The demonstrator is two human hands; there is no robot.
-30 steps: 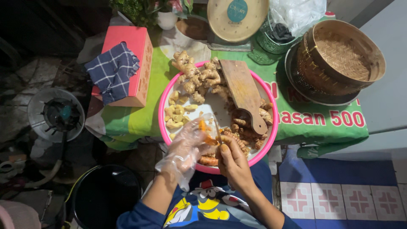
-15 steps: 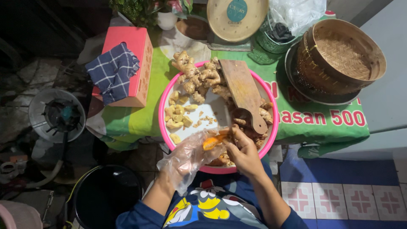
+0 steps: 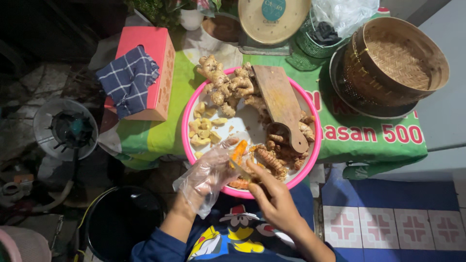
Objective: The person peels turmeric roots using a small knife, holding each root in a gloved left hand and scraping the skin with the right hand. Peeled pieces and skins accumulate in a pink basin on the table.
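Observation:
A round pink-rimmed tray [image 3: 186, 127] holds knobbly ginger roots [image 3: 224, 83], pale cut pieces [image 3: 204, 132], orange-brown turmeric roots [image 3: 273, 158] and a wooden cutting board [image 3: 280, 103] lying aslant. At the tray's near edge my left hand [image 3: 208, 178], in a loose clear plastic glove, holds an orange turmeric piece [image 3: 238, 152]. My right hand [image 3: 273, 195] is closed around a small knife [image 3: 241, 170]; its blade lies against the turmeric and is mostly hidden by my fingers.
The tray sits on a green table cover [image 3: 374, 138]. A red box [image 3: 158, 63] with a checked cloth [image 3: 127, 80] stands to the left, a bamboo steamer basket [image 3: 400, 58] to the right, a round scale [image 3: 274, 19] behind. A black bucket [image 3: 121, 218] stands below.
The knife blade, which stood up over the tray, has come down onto the turmeric. Both hands have stayed at the tray's near edge, turning the orange piece.

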